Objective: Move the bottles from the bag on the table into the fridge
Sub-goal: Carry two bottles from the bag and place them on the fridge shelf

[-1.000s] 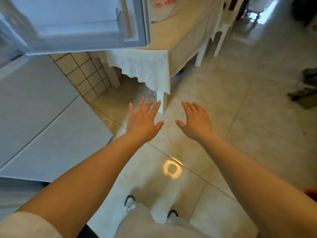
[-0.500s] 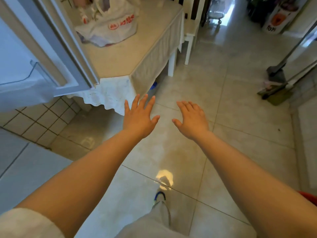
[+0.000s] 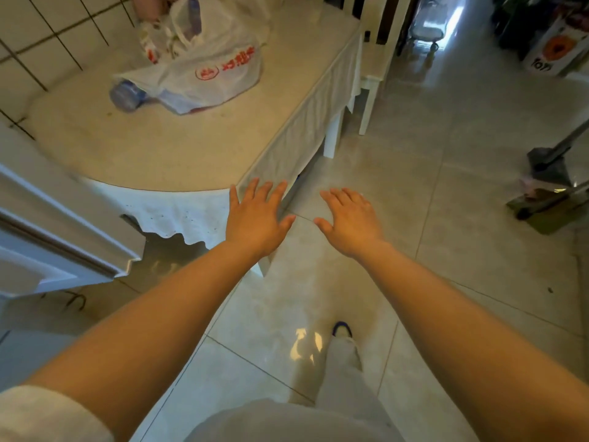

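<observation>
Bottle (image 3: 125, 94) lies flat, base pointing left from bag (image 3: 204, 71).

- Your way to the bag (image 3: 207, 71) runs over bare table (image 3: 153, 148) top, nothing between.
- Open fridge door (image 3: 63, 231) juts at left.
- Tiled wall (image 3: 47, 30) closes the far side.

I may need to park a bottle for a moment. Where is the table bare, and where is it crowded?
The table is bare across its near half, between the plastic bag and the front edge. The far end by the tiled wall is crowded: the bag and a bottle poking from it.
</observation>
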